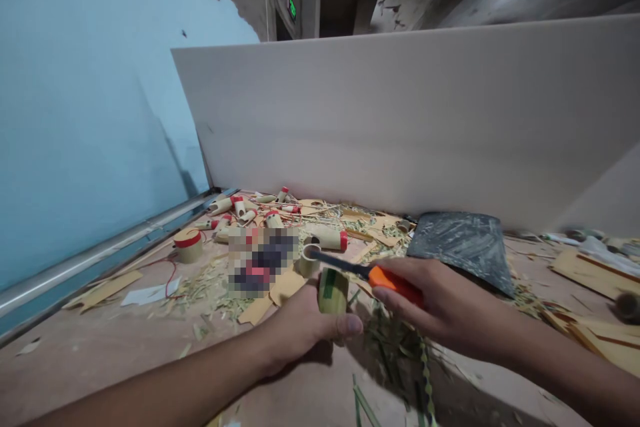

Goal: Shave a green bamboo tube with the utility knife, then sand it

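Observation:
My left hand [310, 320] is wrapped round a short piece of bamboo [333, 292] with green skin on its side, held upright with the thumb across its lower part. In my right hand [425, 293] is a knife [395, 283] with an orange handle. Its dark blade points left, over the top of the bamboo piece, and its tip overlaps the view of a pale bamboo ring [310, 260] behind. Whether the blade touches the bamboo piece I cannot tell.
Red-ended bamboo tubes [327, 239], green shavings and thin tan boards lie on the work surface [125, 360]. A dark curved sheet [460, 243] rests at the back right. A white panel [400, 127] stands behind; a metal rail [100, 263] runs along the left.

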Motion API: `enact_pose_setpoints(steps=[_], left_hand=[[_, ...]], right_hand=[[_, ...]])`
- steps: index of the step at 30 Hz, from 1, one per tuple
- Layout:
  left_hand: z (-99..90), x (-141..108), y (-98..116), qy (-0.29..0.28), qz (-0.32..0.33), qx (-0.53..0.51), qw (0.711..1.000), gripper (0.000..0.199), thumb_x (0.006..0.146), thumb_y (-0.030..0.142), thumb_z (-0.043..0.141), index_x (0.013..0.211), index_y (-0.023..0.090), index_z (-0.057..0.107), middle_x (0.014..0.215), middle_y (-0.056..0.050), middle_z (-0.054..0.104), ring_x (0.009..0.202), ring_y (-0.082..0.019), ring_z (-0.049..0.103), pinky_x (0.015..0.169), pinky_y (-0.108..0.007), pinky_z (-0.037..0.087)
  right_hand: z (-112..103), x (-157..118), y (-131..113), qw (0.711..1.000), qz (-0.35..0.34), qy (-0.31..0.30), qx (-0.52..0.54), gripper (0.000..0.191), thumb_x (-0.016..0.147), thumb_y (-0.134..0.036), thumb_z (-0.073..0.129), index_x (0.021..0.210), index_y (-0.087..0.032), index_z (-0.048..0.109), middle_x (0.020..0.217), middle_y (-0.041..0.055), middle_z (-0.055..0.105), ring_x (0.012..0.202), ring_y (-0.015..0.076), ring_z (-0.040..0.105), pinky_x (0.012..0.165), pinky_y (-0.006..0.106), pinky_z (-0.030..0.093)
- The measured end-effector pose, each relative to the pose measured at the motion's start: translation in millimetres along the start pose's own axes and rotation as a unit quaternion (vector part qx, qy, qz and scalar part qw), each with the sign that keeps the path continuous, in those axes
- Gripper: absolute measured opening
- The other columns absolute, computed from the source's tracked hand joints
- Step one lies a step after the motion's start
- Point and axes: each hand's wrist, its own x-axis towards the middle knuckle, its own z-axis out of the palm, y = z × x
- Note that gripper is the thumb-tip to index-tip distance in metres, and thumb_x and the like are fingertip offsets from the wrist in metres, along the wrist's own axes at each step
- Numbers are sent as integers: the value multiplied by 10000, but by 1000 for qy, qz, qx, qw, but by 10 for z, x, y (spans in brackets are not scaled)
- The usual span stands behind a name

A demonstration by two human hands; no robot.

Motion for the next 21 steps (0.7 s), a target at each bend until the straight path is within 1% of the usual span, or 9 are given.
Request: enact_pose_setpoints(steps=[2, 5, 9, 11, 14, 16, 18, 19, 21], left_hand=[[6, -8, 7, -5, -2, 7, 1000, 733, 621, 586, 974, 1171, 181, 709, 1045, -68, 745, 996, -253, 657, 899, -350, 501], [27, -32, 0, -8, -5, -1, 1000, 649, 633, 584, 968, 1086, 174, 749, 1038, -75, 757, 1030, -266, 658, 908, -344, 495], [54, -67, -15, 2, -12, -44, 999, 692, 620, 479, 999, 1186, 201, 714, 1080, -79, 748, 998, -258, 674, 836, -331, 521], [65, -78, 1, 0, -4, -41, 999, 667, 658, 429, 987, 1215, 208, 695, 1112, -86, 746, 1030, -264, 679, 845, -331, 529], [84, -78, 27, 11, 32, -8, 999, 582, 708, 439, 957, 1165, 192, 695, 1169, -107, 739, 1081, -273, 669, 884, -339, 527], [105, -65, 13, 27, 22, 38, 999, 537, 750, 528, 907, 1092, 174, 692, 1043, -90, 739, 902, -223, 667, 766, -304, 519], [134, -48, -30, 62, -12, 84, 994, 540, 820, 638, 803, 1053, 172, 663, 826, -24, 674, 646, -145, 565, 585, -257, 443], [150, -40, -56, 88, -25, 97, 991, 551, 858, 682, 738, 1067, 182, 637, 750, 12, 620, 568, -124, 504, 523, -243, 392], [172, -30, -91, 108, -11, 103, 989, 532, 888, 660, 720, 1120, 200, 585, 738, 42, 574, 563, -116, 496, 505, -227, 374]], right_hand=[[52, -19, 2, 999, -15, -37, -2, 307, 1076, -444, 492, 862, -231, 544, 762, 1, 597, 644, 162, 492, 608, 293, 337], [166, -38, -7, 997, -28, -63, 38, 268, 1078, -417, 506, 931, -215, 605, 815, 27, 656, 673, 168, 536, 625, 293, 367], [263, -73, -74, 992, -39, -79, 87, 200, 1068, -366, 539, 993, -220, 654, 869, 35, 717, 725, 174, 624, 644, 276, 413], [298, -100, -104, 993, -40, -72, 80, 204, 1063, -371, 547, 994, -223, 670, 868, 39, 733, 727, 181, 653, 638, 274, 424], [378, -136, -107, 999, -29, -34, 20, 199, 1036, -368, 575, 1087, -228, 706, 904, 64, 769, 743, 213, 711, 631, 281, 440], [439, -136, -60, 999, -14, 7, -38, 246, 1016, -366, 594, 1194, -241, 708, 952, 84, 794, 753, 235, 743, 624, 283, 443], [470, -100, 35, 994, 29, 51, -95, 314, 1018, -361, 580, 1292, -245, 679, 1002, 108, 810, 758, 255, 761, 608, 287, 432], [463, -70, 96, 988, 59, 72, -119, 327, 1028, -359, 558, 1308, -231, 668, 1008, 126, 811, 750, 266, 762, 595, 292, 418], [403, 2, 218, 976, 122, 100, -150, 306, 1061, -364, 492, 1231, -186, 674, 927, 148, 799, 680, 281, 742, 561, 304, 370]])
